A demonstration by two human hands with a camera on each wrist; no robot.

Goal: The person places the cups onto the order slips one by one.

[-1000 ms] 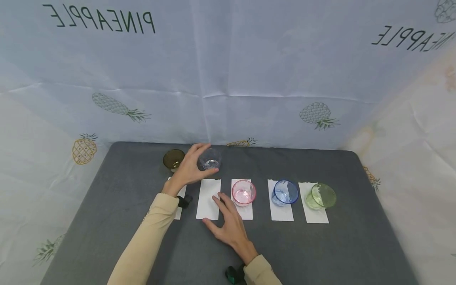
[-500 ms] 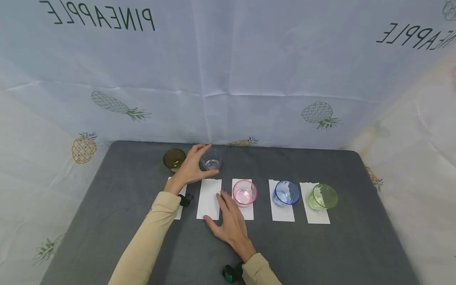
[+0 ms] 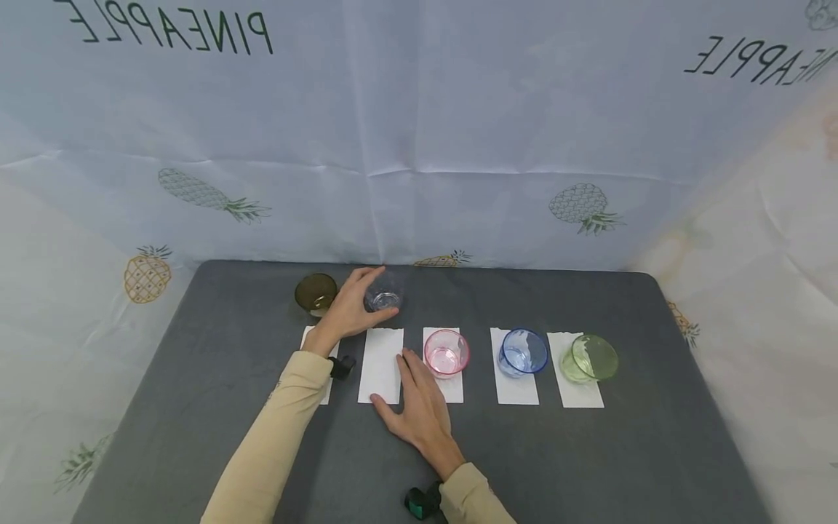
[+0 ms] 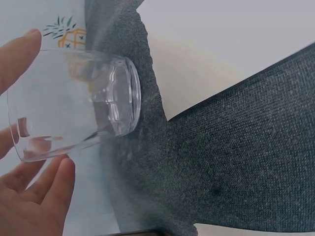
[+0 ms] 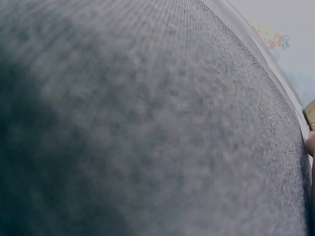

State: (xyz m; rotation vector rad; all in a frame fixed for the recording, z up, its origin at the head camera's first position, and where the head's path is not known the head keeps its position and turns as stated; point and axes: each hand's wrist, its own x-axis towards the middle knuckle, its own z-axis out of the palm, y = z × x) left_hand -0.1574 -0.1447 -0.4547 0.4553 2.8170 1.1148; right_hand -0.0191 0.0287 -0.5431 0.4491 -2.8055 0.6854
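Observation:
My left hand [image 3: 348, 309] is curled round a clear glass tumbler [image 3: 385, 297] at the back of the table. In the left wrist view the thumb lies along one side of the tumbler [image 4: 74, 98], with the fingers on the other side. My right hand [image 3: 422, 411] lies low with extended fingers, its fingertips at the right edge of a bare white paper strip [image 3: 380, 367]. Just right of those fingertips a pink tumbler [image 3: 447, 354] stands on another strip, partly hidden by the hand. Beside the left hand is a brown tumbler [image 3: 314, 295].
Further right, a blue tumbler [image 3: 523, 353] and a green tumbler [image 3: 589, 358] stand on their own paper strips. Another strip [image 3: 334, 356] is mostly covered by the left wrist. The dark grey table [image 3: 628, 466] ends at a pineapple-print curtain [image 3: 458, 131].
The fingers of my right hand have drawn closer together and settled slightly toward the pink tumbler. My left hand stays at the clear tumbler. The head view shifts a little.

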